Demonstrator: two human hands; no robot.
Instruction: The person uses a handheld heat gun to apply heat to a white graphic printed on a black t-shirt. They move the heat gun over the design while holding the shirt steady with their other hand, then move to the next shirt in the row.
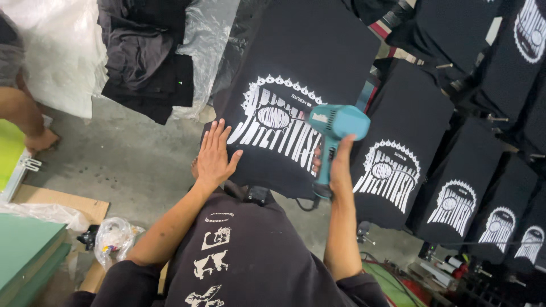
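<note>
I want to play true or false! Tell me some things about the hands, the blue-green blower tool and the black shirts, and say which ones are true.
1. The right hand grips a teal heat gun by its handle. True.
2. The left hand lies flat, fingers spread, on the edge of a black T-shirt with a white print. True.
3. The heat gun is lying on the concrete floor. False: it is held up over the shirt's white print.
4. The row of shirts to the right is red. False: they are black with white prints.
5. The left hand holds a paintbrush. False: it holds nothing, only pressing on the shirt.
</note>
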